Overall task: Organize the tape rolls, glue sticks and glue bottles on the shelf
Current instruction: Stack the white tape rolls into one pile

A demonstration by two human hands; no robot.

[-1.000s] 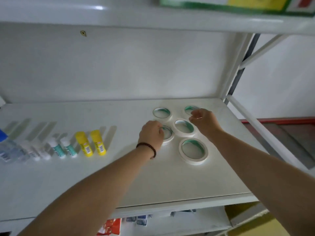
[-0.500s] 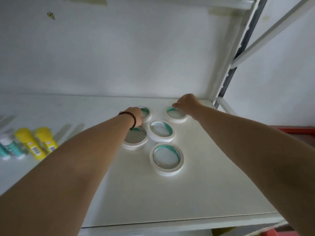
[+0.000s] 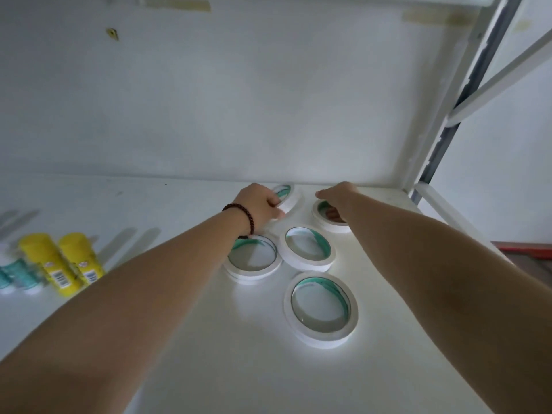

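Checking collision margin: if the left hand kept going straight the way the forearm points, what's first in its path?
The left hand already grips the back-left tape roll; beyond it, probably the shelf's back wall, though depth is unclear.

A white shelf [image 3: 209,339] carries five white tape rolls [image 3: 321,309] lying flat at the right — and upright yellow glue sticks [image 3: 47,264] beside teal-labelled ones [image 3: 18,274] at the left.

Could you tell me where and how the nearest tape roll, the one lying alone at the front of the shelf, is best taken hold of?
Probably from above. The nearest tape roll lies flat on the shelf, hole up, apart from its neighbours. I would pinch its thin white band across the wall, one finger inside the hole and the thumb on the outer rim, at the front edge.
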